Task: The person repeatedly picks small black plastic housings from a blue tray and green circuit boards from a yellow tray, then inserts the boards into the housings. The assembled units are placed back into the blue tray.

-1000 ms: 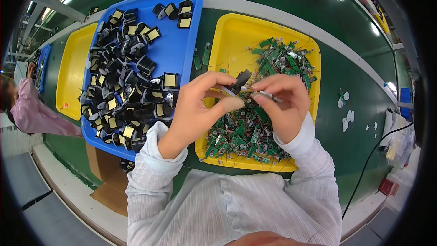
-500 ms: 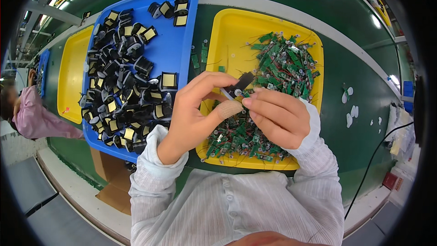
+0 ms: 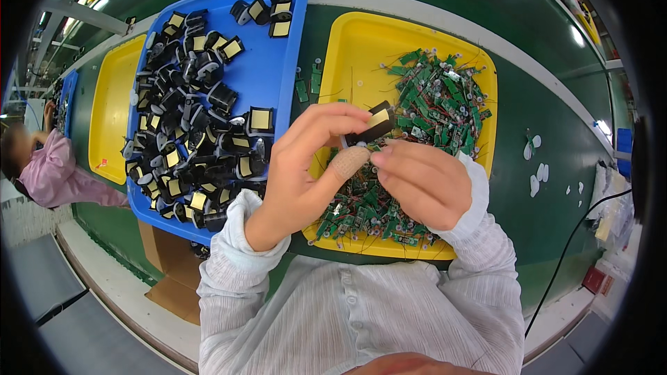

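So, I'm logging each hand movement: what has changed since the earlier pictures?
The black plastic housing has turned in the left hand, bringing its pale yellow pad into view. The right hand has come lower, its fingertips closing toward the left thumb; the slim grey piece seen there earlier no longer shows. The left hand's grip, the blue tray and the yellow tray of circuit boards stayed.
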Demonstrator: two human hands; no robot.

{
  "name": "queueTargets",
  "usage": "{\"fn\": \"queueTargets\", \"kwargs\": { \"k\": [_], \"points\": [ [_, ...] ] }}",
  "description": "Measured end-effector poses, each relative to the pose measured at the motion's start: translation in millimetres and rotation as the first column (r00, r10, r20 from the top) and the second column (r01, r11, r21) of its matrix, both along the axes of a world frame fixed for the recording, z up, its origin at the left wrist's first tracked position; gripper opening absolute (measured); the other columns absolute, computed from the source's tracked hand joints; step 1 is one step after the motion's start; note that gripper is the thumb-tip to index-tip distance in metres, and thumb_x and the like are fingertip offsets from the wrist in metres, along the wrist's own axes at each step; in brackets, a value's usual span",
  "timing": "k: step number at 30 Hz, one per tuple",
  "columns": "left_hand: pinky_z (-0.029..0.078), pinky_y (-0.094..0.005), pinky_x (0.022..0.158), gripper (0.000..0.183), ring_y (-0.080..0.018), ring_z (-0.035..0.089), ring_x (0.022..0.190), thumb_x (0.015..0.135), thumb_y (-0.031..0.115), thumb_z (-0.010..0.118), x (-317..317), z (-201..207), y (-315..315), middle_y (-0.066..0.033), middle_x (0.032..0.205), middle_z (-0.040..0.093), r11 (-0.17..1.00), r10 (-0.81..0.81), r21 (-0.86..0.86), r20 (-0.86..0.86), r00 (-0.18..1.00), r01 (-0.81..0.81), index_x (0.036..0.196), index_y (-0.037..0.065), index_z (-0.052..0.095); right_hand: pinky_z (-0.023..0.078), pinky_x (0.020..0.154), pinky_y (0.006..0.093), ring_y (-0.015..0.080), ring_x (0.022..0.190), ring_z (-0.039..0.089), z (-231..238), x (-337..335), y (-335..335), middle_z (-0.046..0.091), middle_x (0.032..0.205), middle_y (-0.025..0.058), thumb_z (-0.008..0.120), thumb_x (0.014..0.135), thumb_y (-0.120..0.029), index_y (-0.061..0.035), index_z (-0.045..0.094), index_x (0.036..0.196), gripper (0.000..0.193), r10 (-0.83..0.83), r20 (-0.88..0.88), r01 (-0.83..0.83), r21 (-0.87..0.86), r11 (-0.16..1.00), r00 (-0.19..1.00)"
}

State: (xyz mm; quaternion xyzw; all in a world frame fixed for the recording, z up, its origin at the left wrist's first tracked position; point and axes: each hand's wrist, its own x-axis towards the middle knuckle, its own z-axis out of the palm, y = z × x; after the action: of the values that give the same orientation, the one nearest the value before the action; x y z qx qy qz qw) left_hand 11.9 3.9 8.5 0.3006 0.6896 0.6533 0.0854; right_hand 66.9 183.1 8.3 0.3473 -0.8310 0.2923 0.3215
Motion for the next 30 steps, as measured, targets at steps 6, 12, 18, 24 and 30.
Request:
{"fn": "queueTargets", "kwargs": {
  "k": [6, 12, 18, 24, 30],
  "points": [
    [0.041, -0.0353, 0.087, 0.016, -0.0283, 0.053, 0.099, 0.080, 0.006, 0.056, -5, -8, 4, -0.0145, 0.106, 0.055, 0.998, -0.016, 0.064, -0.076, 0.997, 0.021, 0.095, -0.001, 0.054, 0.049, 0.072, 0.0287, 0.0231, 0.084, 0.061, -8, 6, -11, 0.058, 0.090, 0.0128, 0.057, 0.081, -0.002, 0.0022, 0.054, 0.096, 0.016, 0.229, 0.654, 0.374, -0.645, 0.666, 0.721],
    [0.040, -0.0357, 0.089, 0.014, -0.0293, 0.052, 0.102, 0.081, 0.002, 0.052, -4, -14, 7, -0.0145, 0.103, 0.054, 0.998, -0.014, 0.059, -0.105, 0.994, 0.021, 0.094, -0.002, 0.053, 0.049, 0.071, 0.0292, 0.0210, 0.075, 0.063, 1, 3, -13, 0.063, 0.085, 0.0124, 0.066, 0.074, -0.008, 0.0011, 0.058, 0.096, 0.026, 0.176, 0.702, 0.264, -0.471, 0.842, 0.690],
    [0.040, -0.0346, 0.089, 0.015, -0.0256, 0.050, 0.105, 0.083, 0.003, 0.049, 3, -13, 10, -0.0138, 0.106, 0.051, 0.990, -0.055, 0.129, 0.049, 0.997, 0.048, 0.096, -0.003, 0.053, 0.048, 0.060, 0.0286, 0.0212, 0.066, 0.061, 0, 5, -16, 0.062, 0.075, 0.0116, 0.064, 0.075, -0.006, 0.0005, 0.060, 0.087, 0.014, 0.070, 0.684, 0.311, -0.417, 0.854, 0.726],
    [0.037, -0.0341, 0.093, 0.020, -0.0247, 0.048, 0.110, 0.084, 0.005, 0.052, 3, -14, 14, -0.0137, 0.112, 0.049, 0.984, -0.122, 0.146, 0.123, 0.985, 0.104, 0.102, -0.001, 0.051, 0.048, 0.059, 0.0245, 0.0127, 0.064, 0.061, -3, 5, -13, 0.063, 0.074, 0.0091, 0.061, 0.080, -0.007, 0.0006, 0.059, 0.086, 0.010, 0.205, 0.720, 0.401, -0.573, 0.715, 0.663],
    [0.036, -0.0349, 0.094, 0.021, -0.0254, 0.048, 0.109, 0.082, 0.003, 0.054, 0, -18, 15, -0.0140, 0.110, 0.051, 0.974, -0.147, 0.187, 0.085, 0.986, 0.129, 0.102, -0.001, 0.051, 0.047, 0.059, 0.0242, 0.0141, 0.062, 0.060, -8, 5, -12, 0.063, 0.074, 0.0088, 0.061, 0.079, -0.007, 0.0004, 0.059, 0.086, 0.010, 0.201, 0.696, 0.363, -0.572, 0.735, 0.690]
  ]
}}
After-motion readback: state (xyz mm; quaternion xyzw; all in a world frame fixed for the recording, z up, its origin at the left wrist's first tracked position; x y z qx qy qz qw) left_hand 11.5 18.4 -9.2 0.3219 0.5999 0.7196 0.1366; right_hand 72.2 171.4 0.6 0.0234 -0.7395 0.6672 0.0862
